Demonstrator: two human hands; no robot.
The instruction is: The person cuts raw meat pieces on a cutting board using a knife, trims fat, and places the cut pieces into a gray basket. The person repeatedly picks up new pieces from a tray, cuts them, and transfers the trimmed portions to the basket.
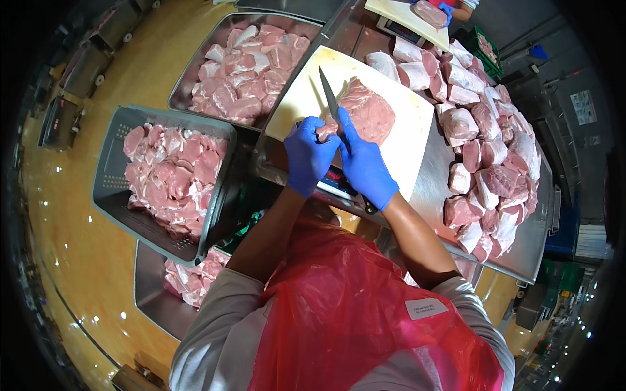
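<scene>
My right hand (366, 163), in a blue glove, is closed round the handle of a knife (329, 91). The blade points up and away, lying along the left side of a large raw piece of meat (370, 117). My left hand (306, 156), gloved likewise, pinches the near left end of that meat, its fingertips close to my right hand. Meat and knife are over a white cutting board (407, 153). Whether the blade's edge is in the meat is hidden by my hands.
Cut meat fills a metal tub (176, 104) at the far left and a grey crate (107, 156) at the left. Another metal tub (147, 287) stands below it. Large meat pieces (486, 156) are heaped on the steel table (427, 195) at the right. A co-worker's gloved hand (447, 12) holds meat at the far side.
</scene>
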